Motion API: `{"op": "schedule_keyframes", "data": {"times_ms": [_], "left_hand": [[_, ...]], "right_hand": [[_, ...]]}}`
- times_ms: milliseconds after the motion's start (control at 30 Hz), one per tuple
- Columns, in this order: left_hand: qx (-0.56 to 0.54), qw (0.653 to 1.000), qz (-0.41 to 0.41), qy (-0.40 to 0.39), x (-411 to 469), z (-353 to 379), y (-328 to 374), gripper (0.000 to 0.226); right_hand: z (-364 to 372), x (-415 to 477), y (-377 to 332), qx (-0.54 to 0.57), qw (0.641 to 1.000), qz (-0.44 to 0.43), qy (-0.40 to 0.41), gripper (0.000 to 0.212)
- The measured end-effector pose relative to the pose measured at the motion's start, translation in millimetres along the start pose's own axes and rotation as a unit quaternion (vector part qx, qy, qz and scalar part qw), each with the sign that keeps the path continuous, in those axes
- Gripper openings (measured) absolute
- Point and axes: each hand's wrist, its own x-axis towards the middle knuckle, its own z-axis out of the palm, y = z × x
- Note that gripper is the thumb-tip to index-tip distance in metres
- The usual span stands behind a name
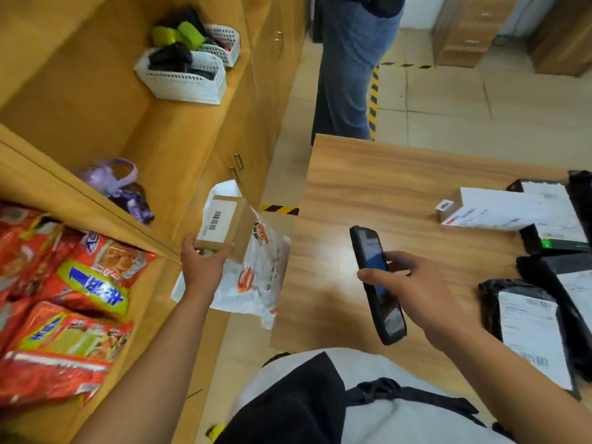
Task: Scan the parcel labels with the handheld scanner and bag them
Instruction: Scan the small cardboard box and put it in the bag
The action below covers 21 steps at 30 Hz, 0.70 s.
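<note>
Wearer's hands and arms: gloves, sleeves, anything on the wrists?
No gloves on the left hand or right hand. Both forearms are bare, with no sleeve in view. No watch, band or ring visible. The body shows a white top with a black panel and a dark strap.

Both bare forearms reach forward. The left hand [205, 262] grips a small cardboard box [221, 224] by its near end, and the right hand [416, 283] holds the handheld scanner [366, 248].
</note>
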Motion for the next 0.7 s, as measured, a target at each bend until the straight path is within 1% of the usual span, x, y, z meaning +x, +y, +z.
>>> {"op": "schedule_keyframes", "data": {"times_ms": [133,333,433,533,633,700], "left_hand": [[0.028,0.997,-0.047,0.058,26,-19,-13,0.085],[0.026,0.995,-0.055,0.075,51,-24,-22,0.082],[0.032,0.995,-0.072,0.056,60,-20,-24,0.086],[0.063,0.991,-0.111,0.032,59,-13,-23,0.092],[0.075,0.991,-0.11,-0.01,47,1,-20,0.081],[0.085,0.991,-0.089,-0.056,35,18,-17,0.069]], "right_hand": [[16,1,0,-0.006,1.0,-0.009,-0.005,0.033],[27,0,2,-0.017,1.0,-0.007,0.002,0.03],[28,2,4,-0.01,1.0,-0.003,0.01,0.031],[27,2,6,0.007,1.0,0.0,0.022,0.029],[20,0,12,0.035,0.998,0.01,0.049,0.033],[13,-1,19,0.05,0.996,0.019,0.072,0.044]]}}
